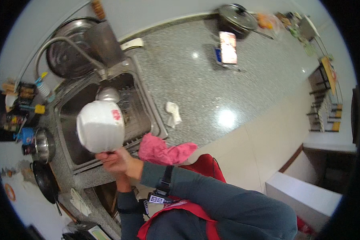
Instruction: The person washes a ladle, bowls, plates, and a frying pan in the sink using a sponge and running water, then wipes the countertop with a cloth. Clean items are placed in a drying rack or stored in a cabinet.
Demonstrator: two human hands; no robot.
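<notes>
A white bowl (100,127) with a red printed mark is held tilted over the near side of the steel sink (160,126); its outer wall faces me. My right hand (115,160) grips the bowl at its lower edge. The wrist of my left hand (124,183) shows just below; my right hand hides its fingers, so their hold cannot be made out. Beyond the bowl, a round shiny metal item (108,94) sits in the sink under the gooseneck faucet (72,45). A pink cloth (165,150) hangs at the counter edge, right of my hands.
A crumpled white cloth or tissue (173,114) lies on the granite counter (195,87). Farther back are a lit phone (228,48) and a lidded pot (235,19). Left of the sink stand a metal bowl (43,145) and a black pan (44,181). A large round metal lid (69,57) leans behind the faucet.
</notes>
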